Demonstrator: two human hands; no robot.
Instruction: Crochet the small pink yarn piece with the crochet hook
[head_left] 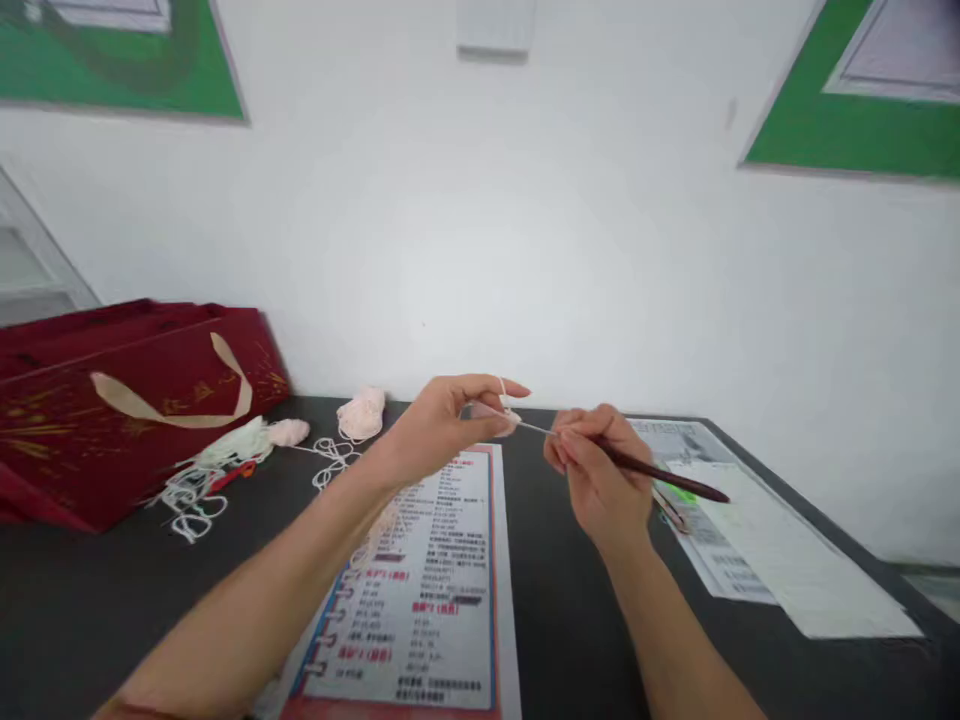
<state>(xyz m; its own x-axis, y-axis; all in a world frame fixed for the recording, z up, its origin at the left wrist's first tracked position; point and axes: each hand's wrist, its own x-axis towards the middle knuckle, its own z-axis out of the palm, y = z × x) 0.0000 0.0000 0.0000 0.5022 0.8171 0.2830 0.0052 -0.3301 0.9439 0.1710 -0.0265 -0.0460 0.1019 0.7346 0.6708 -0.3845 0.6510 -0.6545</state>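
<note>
My right hand [606, 475] is closed around a crochet hook [679, 480] with a dark brown handle. Its thin metal shaft points left toward my other hand. Between the thumb and fingers of my left hand [431, 430] is a small pale pink crochet piece [507, 424], partly hidden by the fingers. A strand of yarn loops over the raised left index finger, and the hook's tip meets the piece. Both hands are above the table, over the upper part of a printed pattern sheet [450, 560].
Left on the dark table [577, 610] are a pale pink yarn ball [361, 414], a smaller pink ball [288, 432], loose white yarn [191, 492] and a red gift bag [172, 375]. Papers [795, 560] lie at the right. A white wall [480, 250] stands behind.
</note>
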